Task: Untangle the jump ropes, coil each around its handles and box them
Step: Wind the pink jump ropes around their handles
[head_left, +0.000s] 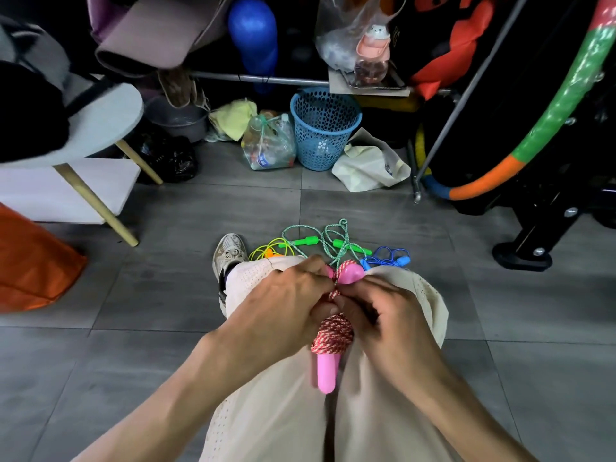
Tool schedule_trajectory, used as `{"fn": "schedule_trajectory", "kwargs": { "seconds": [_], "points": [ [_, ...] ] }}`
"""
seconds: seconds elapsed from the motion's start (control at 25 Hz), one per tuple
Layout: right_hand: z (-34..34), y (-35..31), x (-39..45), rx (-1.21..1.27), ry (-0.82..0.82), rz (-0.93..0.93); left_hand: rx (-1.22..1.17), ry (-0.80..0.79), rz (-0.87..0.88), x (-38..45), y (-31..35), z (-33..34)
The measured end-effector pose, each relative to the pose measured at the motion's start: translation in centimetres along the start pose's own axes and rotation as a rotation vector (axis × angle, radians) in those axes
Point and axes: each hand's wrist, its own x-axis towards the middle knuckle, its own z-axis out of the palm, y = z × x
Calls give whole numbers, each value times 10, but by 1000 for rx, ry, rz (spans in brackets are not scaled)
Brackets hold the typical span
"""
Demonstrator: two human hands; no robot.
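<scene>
The pink handles (326,371) are held lengthwise toward the body — the red-white rope (333,331) is pinched by left hand (283,308) and right hand (390,325), fingers curled

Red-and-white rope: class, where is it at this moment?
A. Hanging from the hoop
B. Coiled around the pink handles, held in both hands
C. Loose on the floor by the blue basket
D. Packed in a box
B: the red-and-white rope is wound around the pink handles, with the left hand and right hand gripping it above the lap.
</scene>
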Motion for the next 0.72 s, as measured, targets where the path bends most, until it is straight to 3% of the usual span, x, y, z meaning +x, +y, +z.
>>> {"fn": "schedule_trajectory", "kwargs": {
  "seconds": [0.12,0.28,0.44,0.56,0.72],
  "points": [
    [1,-2,-1,-8,35,-39,-143,-5,-33,-5,-6,1],
    [1,0,0,7,70,-28,-123,55,-82,-10,-2,12],
    [3,0,1,85,155,24,-175,295,-112,-23,5,29],
    [3,-2,-1,-12,115,-23,-162,401,-123,-29,13,40],
    [-5,-2,5,-178,-42,-59,106,404,60,-29,7,49]
  ]
}}
